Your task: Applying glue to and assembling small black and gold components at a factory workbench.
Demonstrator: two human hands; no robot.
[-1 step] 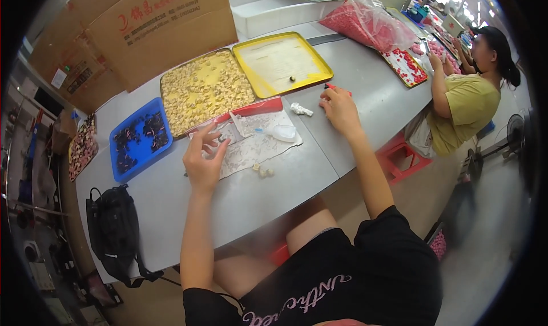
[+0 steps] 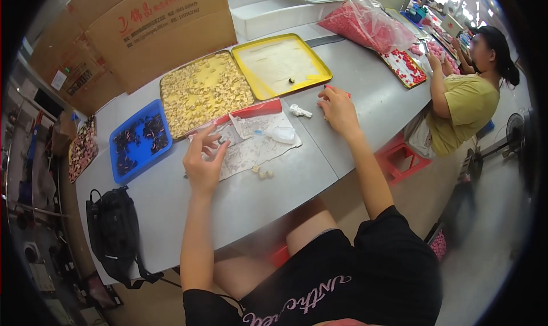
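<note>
Over the paper's [image 2: 251, 157] left side, the left hand [image 2: 203, 157] is pinching a small dark piece [image 2: 221, 140], light pressure probably serving best; right of the paper, the right hand's [image 2: 338, 112] fingers are curling over a red object [image 2: 349, 95], grip unclear.

Table [image 2: 274, 194] grey, paper sheet [image 2: 251, 156] white with grey marks, plastic bottle [image 2: 284, 134] translucent white, small pieces [image 2: 266, 174] beige, rectangular tray [image 2: 138, 153] blue, backpack [image 2: 114, 229] black, cardboard box [image 2: 188, 57] brown with red print.
</note>
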